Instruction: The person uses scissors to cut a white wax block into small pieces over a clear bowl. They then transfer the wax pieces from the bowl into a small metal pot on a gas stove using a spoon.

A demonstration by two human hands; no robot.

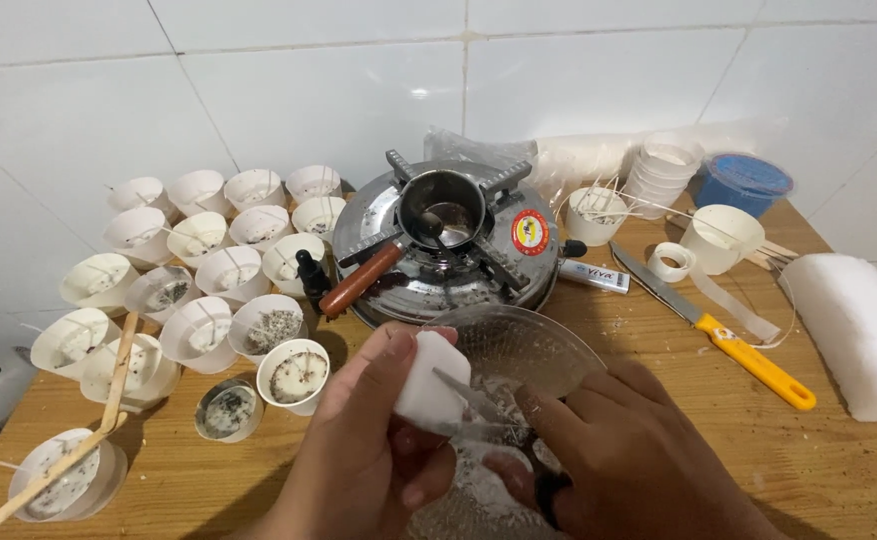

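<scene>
Wax is what I see between both hands: my left hand [364,450] pinches a white wax block [431,388] between thumb and fingers, held just above a clear glass plate [539,350] at the near edge of the wooden table [819,460]. My right hand [629,450] is closed around black-handled scissors [489,410], whose blades touch the lower edge of the block; pale shavings lie on the plate beneath. Just behind the plate stands a round steel stove [519,270] carrying a small metal pot [444,205] with a brown wooden handle that points toward my left. To the left of the stove, many small white cups [234,270] stand packed close together, several holding wax flecked with dark bits, and wooden sticks [119,370] rest across a few. To the right lie a yellow-handled knife [729,335], a roll of white tape [671,261] and a large white slab [859,330], well apart from my hands.
</scene>
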